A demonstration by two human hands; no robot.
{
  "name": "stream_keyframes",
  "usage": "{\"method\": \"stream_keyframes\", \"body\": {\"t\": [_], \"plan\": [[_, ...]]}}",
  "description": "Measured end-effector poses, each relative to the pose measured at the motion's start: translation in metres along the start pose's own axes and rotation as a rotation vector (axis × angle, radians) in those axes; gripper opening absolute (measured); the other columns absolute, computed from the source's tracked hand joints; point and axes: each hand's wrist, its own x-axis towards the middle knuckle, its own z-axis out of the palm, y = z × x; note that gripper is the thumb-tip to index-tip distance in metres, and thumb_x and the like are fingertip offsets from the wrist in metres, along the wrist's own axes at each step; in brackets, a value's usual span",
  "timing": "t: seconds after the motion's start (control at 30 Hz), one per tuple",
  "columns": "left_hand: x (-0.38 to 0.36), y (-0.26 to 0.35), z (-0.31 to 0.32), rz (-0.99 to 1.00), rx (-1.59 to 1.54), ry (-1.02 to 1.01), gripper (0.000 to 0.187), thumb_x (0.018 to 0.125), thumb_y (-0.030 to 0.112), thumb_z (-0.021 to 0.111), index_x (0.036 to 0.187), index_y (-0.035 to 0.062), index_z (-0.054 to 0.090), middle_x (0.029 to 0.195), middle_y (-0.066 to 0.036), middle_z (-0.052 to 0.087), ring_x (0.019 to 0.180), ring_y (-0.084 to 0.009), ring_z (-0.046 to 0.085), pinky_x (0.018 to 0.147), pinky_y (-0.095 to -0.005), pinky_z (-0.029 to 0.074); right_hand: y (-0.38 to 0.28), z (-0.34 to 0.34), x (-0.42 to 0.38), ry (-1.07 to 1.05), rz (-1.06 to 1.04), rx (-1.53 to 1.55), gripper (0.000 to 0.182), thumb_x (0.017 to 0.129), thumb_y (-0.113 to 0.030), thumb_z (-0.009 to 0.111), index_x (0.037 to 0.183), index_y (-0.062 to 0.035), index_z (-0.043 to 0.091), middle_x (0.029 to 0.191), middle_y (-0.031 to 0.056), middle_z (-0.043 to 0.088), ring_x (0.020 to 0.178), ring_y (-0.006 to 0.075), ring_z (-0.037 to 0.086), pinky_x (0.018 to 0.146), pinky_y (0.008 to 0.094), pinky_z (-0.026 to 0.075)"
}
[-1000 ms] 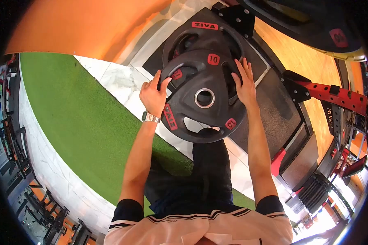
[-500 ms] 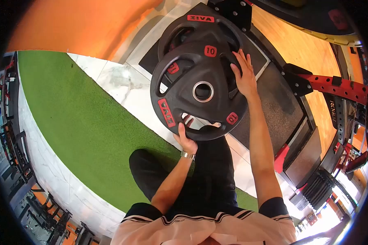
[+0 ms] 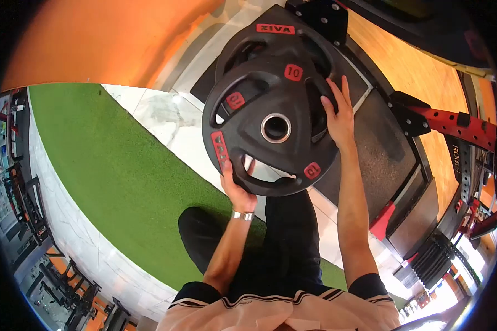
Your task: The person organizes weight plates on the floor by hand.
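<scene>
A black weight plate point(image 3: 309, 146) with red ZIVA and 10 labels and a metal-ringed centre hole is between my hands. My left hand point(image 3: 239, 190), with a metal-band watch on the wrist, grips its lower left rim. The thumb lies by the ZIVA label, and some fingers show through the lower slot. On the right rim, my right hand point(image 3: 341, 121) holds the plate with its thumb on the near face and fingers stretched along the edge. A second black plate point(image 3: 240, 44) lies partly hidden behind the first, towards the top.
Dark rubber matting point(image 3: 378, 149) and white tiles point(image 3: 165, 118) lie beneath and beside the plates. Green turf point(image 3: 116, 182) spreads to the left, and an orange surface point(image 3: 105, 44) stands beyond. A red drilled rack beam point(image 3: 461, 126) juts in at right; my legs point(image 3: 290, 237) are below.
My left hand has slid left along the lower rim, its thumb now beside the ZIVA label. My right hand stays on the right rim. The whole view has shifted slightly.
</scene>
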Motion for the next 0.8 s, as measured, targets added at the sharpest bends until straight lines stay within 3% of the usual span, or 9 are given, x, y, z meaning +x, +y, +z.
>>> {"method": "stream_keyframes", "body": {"t": [0.03, 0.13, 0.23, 0.33, 0.37, 0.5, 0.57, 0.67, 0.8], "plan": [[0.011, 0.009, 0.008, 0.006, 0.034, 0.005, 0.049, 0.100, 0.030, 0.064, 0.143, 0.0080, 0.050, 0.134, -0.008, 0.060, 0.118, -0.0223, 0.062, 0.100, -0.0538, 0.056, -0.001, 0.000, -0.003, 0.016, 0.035, 0.037, 0.046, 0.102, -0.028, 0.065, 0.146, -0.0167, 0.056, 0.164, 0.0253, 0.030, 0.148, 0.0438, 0.037, 0.115, 0.0459, 0.041], [0.044, 0.039, 0.037, 0.083, 0.186, -0.092, 0.054, 0.099, 0.029, 0.068, 0.145, 0.0068, 0.048, 0.134, -0.007, 0.060, 0.118, -0.0171, 0.059, 0.097, -0.0388, 0.052, -0.014, 0.005, -0.005, 0.115, 0.173, 0.006, 0.045, 0.103, -0.027, 0.064, 0.145, -0.0148, 0.057, 0.163, 0.0265, 0.030, 0.146, 0.0437, 0.040, 0.114, 0.0458, 0.042], [0.076, 0.055, 0.056, 0.102, 0.263, -0.126, 0.053, 0.095, 0.021, 0.074, 0.140, 0.0045, 0.052, 0.127, -0.006, 0.062, 0.110, -0.0150, 0.060, 0.093, -0.0328, 0.051, -0.018, 0.013, -0.002, 0.170, 0.241, -0.018, 0.046, 0.104, -0.029, 0.061, 0.147, -0.0158, 0.054, 0.162, 0.0276, 0.033, 0.145, 0.0441, 0.041, 0.113, 0.0465, 0.043], [0.097, 0.066, 0.071, 0.093, 0.419, -0.203, 0.052, 0.088, 0.009, 0.080, 0.134, 0.0031, 0.056, 0.120, -0.005, 0.065, 0.105, -0.0150, 0.062, 0.092, -0.0312, 0.051, -0.016, 0.020, -0.005, 0.210, 0.284, 0.001, 0.047, 0.105, -0.029, 0.059, 0.149, -0.0137, 0.052, 0.160, 0.0276, 0.037, 0.144, 0.0435, 0.042, 0.113, 0.0461, 0.042], [0.105, 0.068, 0.076, 0.108, 0.421, -0.228, 0.055, 0.081, 0.000, 0.084, 0.130, 0.0030, 0.059, 0.115, -0.005, 0.068, 0.101, -0.0164, 0.065, 0.091, -0.0302, 0.052, -0.015, 0.023, -0.004, 0.224, 0.286, 0.014, 0.047, 0.106, -0.030, 0.058, 0.149, -0.0126, 0.051, 0.159, 0.0276, 0.038, 0.144, 0.0432, 0.043, 0.114, 0.0460, 0.041], [0.130, 0.079, 0.093, 0.045, 0.493, -0.414, 0.061, 0.074, -0.006, 0.085, 0.128, 0.0035, 0.059, 0.115, -0.007, 0.070, 0.100, -0.0194, 0.068, 0.090, -0.0350, 0.057, -0.020, 0.024, -0.003, 0.227, 0.395, 0.062, 0.056, 0.101, -0.026, 0.064, 0.151, -0.0068, 0.046, 0.155, 0.0278, 0.043, 0.142, 0.0435, 0.046, 0.115, 0.0456, 0.040], [0.136, 0.081, 0.097, 0.036, 0.525, -0.448, 0.062, 0.073, -0.007, 0.085, 0.129, 0.0036, 0.059, 0.116, -0.008, 0.070, 0.101, -0.0203, 0.069, 0.091, -0.0359, 0.058, -0.024, 0.022, -0.005, 0.210, 0.394, 0.063, 0.063, 0.098, -0.023, 0.068, 0.152, -0.0040, 0.041, 0.154, 0.0287, 0.044, 0.140, 0.0446, 0.046, 0.115, 0.0460, 0.040], [0.135, 0.080, 0.098, 0.037, 0.509, -0.455, 0.063, 0.074, -0.010, 0.082, 0.130, 0.0032, 0.058, 0.115, -0.008, 0.070, 0.100, -0.0213, 0.069, 0.090, -0.0365, 0.059, -0.017, 0.018, -0.005, 0.146, 0.220, -0.140, 0.072, 0.095, -0.018, 0.071, 0.154, -0.0012, 0.034, 0.152, 0.0306, 0.044, 0.139, 0.0467, 0.047, 0.114, 0.0468, 0.041], [0.130, 0.081, 0.100, 0.046, 0.508, -0.448, 0.060, 0.075, -0.011, 0.079, 0.130, 0.0027, 0.057, 0.113, -0.008, 0.070, 0.098, -0.0210, 0.070, 0.088, -0.0361, 0.060, -0.005, 0.016, -0.001, 0.119, 0.168, -0.171, 0.070, 0.097, -0.016, 0.067, 0.155, -0.0004, 0.031, 0.153, 0.0299, 0.043, 0.139, 0.0463, 0.047, 0.114, 0.0468, 0.042]]}}
